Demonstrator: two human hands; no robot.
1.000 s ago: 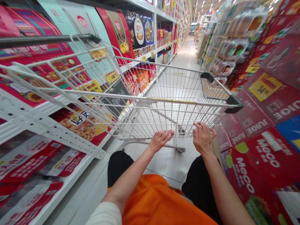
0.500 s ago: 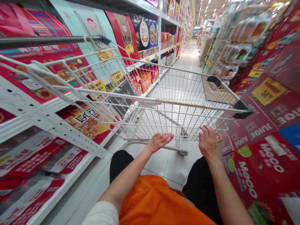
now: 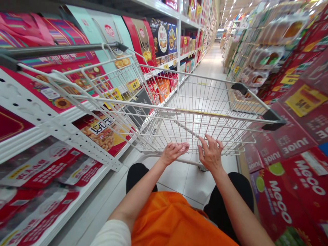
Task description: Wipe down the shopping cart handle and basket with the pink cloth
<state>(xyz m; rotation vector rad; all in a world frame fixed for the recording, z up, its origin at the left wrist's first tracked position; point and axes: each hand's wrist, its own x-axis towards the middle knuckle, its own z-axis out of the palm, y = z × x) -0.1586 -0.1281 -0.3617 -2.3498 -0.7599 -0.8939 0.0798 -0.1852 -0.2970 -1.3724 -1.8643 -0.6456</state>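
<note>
A wire shopping cart (image 3: 164,108) stands turned sideways across the aisle in front of me, its basket bare in the part I can see. My left hand (image 3: 172,153) is at the cart's lower near edge, fingers curled together; a pinkish patch shows at the fingertips, and whether it is an object or skin I cannot make out. Close to it on the right, my right hand (image 3: 211,153) has its fingers spread and slightly bent, with nothing in them. It is in front of the basket wires; contact with them is unclear.
Shelves on the left hold gift boxes (image 3: 139,41), a nut box (image 3: 102,131) and red-and-clear packs (image 3: 38,164). Stacked red drink cartons (image 3: 279,194) rise close on the right, with bundled bottles (image 3: 266,56) beyond. The tiled aisle (image 3: 205,63) runs ahead past the cart.
My right hand has moved left toward my left hand, its fingers spreading. My left hand stays nearly in place. The view has shifted slightly, and the cart's left end shows more.
</note>
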